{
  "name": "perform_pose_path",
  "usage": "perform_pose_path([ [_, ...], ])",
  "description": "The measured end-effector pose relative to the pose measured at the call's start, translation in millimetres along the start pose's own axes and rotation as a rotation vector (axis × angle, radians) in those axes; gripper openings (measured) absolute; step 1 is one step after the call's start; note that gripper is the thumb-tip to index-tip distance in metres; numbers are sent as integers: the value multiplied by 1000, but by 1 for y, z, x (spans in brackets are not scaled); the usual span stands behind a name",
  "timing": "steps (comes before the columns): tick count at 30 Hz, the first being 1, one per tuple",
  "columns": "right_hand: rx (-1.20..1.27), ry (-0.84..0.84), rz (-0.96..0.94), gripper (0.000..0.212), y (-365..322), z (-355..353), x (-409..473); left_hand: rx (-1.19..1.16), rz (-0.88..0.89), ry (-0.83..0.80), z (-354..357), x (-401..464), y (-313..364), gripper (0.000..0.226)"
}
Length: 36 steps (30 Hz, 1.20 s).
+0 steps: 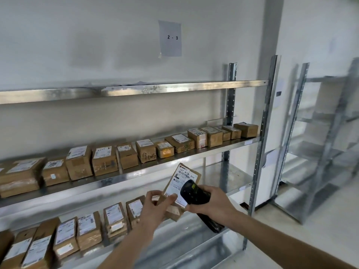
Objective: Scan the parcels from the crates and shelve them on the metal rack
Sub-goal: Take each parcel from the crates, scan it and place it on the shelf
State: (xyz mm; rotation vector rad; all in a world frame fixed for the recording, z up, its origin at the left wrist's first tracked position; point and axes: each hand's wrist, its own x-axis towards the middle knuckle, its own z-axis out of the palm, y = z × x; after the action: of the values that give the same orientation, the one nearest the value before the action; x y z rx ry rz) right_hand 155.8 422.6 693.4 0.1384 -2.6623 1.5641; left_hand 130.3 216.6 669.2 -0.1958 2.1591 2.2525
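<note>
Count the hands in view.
2: the left hand pinches the parcel in front of the rack; the right hand, beside it, grips the scanner over the parcel's label.

A paper sheet [170, 38] printed "2 - 3" is stuck to the white wall [97, 35] at twelve o'clock. At three o'clock a second metal rack [318, 133] stands blurred against the far wall, its shelves bare. Pale floor [272, 239] spreads from four to five o'clock beneath it.
</note>
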Motion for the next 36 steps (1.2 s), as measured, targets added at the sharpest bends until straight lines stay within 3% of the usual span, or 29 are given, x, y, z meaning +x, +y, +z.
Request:
perform_pose_path([
  [8,-75,-3,-30,50,77,-14,79,53,-88,-104,55,85,-44,47],
  [16,-161,-13,7,77,180,-6,204,61,-212,-153,87,198,-104,27],
  [21,-178,-58,27,83,232,0,255,87,-242,-104,108,246,-139,62],
  [26,-175,-116,62,69,285,6,299,101,-284,-29,130,289,-183,51],
  [29,-176,-171,63,69,314,5,322,93,-290,0,146,311,-211,60],
  [33,-173,-244,62,74,355,5,352,102,-263,65,168,334,-245,46],
  [36,-168,-309,56,70,384,4,372,58,-282,88,185,349,-273,48],
])
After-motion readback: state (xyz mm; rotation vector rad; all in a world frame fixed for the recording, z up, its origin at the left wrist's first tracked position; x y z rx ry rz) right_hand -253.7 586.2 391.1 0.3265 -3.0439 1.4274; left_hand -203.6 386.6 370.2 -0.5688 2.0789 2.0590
